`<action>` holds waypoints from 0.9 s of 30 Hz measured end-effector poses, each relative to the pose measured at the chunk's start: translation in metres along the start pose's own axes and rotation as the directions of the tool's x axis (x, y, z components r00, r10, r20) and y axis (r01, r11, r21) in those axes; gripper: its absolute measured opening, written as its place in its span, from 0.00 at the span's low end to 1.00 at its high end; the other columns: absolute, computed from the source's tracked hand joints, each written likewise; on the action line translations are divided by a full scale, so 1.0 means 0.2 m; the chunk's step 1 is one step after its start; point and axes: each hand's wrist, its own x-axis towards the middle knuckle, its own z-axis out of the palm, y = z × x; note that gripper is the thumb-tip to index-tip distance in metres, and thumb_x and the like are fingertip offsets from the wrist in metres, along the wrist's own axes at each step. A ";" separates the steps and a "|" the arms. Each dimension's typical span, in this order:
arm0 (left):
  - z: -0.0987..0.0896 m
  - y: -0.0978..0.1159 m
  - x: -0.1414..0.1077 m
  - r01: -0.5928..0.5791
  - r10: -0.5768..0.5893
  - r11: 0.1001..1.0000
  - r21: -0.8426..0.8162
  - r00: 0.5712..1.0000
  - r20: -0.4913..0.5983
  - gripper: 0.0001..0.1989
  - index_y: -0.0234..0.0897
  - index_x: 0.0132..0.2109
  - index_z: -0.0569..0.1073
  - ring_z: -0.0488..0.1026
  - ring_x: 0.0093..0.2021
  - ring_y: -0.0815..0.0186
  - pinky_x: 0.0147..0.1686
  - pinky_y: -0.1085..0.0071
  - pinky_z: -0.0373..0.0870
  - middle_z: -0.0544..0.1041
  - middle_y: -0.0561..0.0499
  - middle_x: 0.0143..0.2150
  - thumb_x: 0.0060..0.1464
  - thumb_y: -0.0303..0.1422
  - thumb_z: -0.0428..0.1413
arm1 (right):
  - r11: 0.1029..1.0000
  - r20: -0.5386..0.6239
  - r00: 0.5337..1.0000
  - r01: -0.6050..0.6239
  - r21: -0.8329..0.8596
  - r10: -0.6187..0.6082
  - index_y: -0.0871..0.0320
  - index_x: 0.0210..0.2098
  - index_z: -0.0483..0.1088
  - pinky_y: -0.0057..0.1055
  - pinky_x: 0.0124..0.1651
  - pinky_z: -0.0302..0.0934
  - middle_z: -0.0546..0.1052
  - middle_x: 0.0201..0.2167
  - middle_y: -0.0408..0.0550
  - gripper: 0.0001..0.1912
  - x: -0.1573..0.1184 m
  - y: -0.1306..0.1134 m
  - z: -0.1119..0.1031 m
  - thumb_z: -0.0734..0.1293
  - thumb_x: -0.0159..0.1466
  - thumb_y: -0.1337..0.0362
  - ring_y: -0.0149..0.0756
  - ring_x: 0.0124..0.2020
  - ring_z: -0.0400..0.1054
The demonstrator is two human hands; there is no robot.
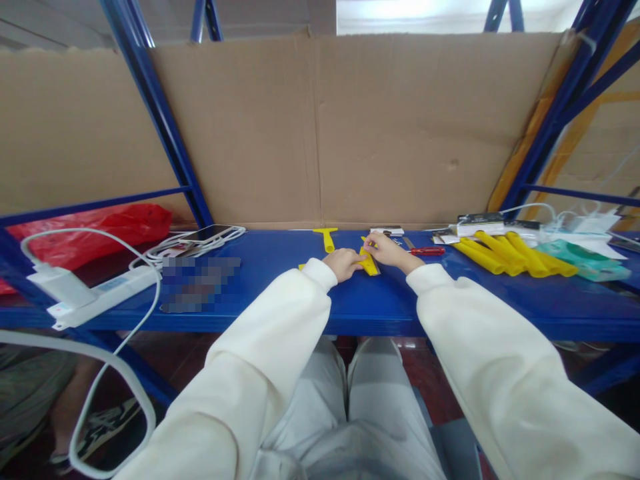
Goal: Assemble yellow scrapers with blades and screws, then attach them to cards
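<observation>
Both of my hands work close together over the blue tabletop, on a yellow scraper point(370, 267) with a thin pale strip along its edge. My left hand point(344, 264) grips it from the left side. From the right, my right hand point(385, 251) pinches at its upper part; what lies between those fingertips is too small to make out. Just right of that hand lies a red screwdriver point(429, 251). Beyond my left hand rests another T-shaped yellow scraper point(327, 240). A small yellow piece point(301, 267) peeks out beside my left cuff.
Several yellow tubular handles point(510, 253) lie at the right, near a black-and-white box point(481, 224) and a green packet point(585, 261). A white power strip point(107, 297), a phone point(209, 233), cables and a red bag point(100, 233) occupy the left. Cardboard point(320, 133) walls the back.
</observation>
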 end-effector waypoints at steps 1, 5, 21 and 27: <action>0.00 0.00 0.00 -0.001 0.001 1.000 -0.002 1.000 -0.004 0.16 0.40 0.55 0.76 0.76 0.52 0.58 0.53 0.64 0.69 0.79 0.44 0.50 0.61 0.31 0.53 | 1.000 -0.004 1.000 -0.007 0.004 0.007 0.57 0.27 0.68 0.37 0.45 0.62 0.72 0.32 0.48 0.06 0.00 0.00 0.00 0.61 0.59 0.71 0.37 0.36 0.66; 0.01 -0.01 0.00 -0.008 0.008 1.000 -0.005 1.000 -0.022 0.16 0.42 0.54 0.76 0.76 0.51 0.58 0.52 0.63 0.70 0.80 0.45 0.49 0.61 0.32 0.54 | 0.999 -0.017 1.000 -0.027 0.017 0.027 0.56 0.28 0.67 0.37 0.45 0.62 0.73 0.32 0.48 0.06 0.00 0.00 0.01 0.62 0.59 0.70 0.38 0.37 0.66; 0.00 -0.01 0.00 -0.004 0.004 1.000 0.024 1.000 -0.001 0.17 0.42 0.56 0.75 0.76 0.51 0.59 0.52 0.64 0.69 0.80 0.46 0.49 0.62 0.32 0.52 | 0.999 0.013 0.999 -0.035 0.004 0.035 0.57 0.28 0.70 0.37 0.45 0.64 0.75 0.33 0.49 0.06 -0.01 -0.02 -0.01 0.63 0.60 0.70 0.38 0.37 0.68; 0.00 -0.01 0.00 -0.004 0.004 1.000 0.031 1.000 0.001 0.16 0.41 0.55 0.75 0.76 0.51 0.59 0.52 0.64 0.69 0.80 0.46 0.49 0.62 0.33 0.52 | 0.999 0.016 0.999 -0.044 0.026 0.043 0.58 0.27 0.71 0.36 0.45 0.63 0.75 0.33 0.49 0.05 -0.01 -0.04 -0.02 0.66 0.59 0.67 0.38 0.37 0.69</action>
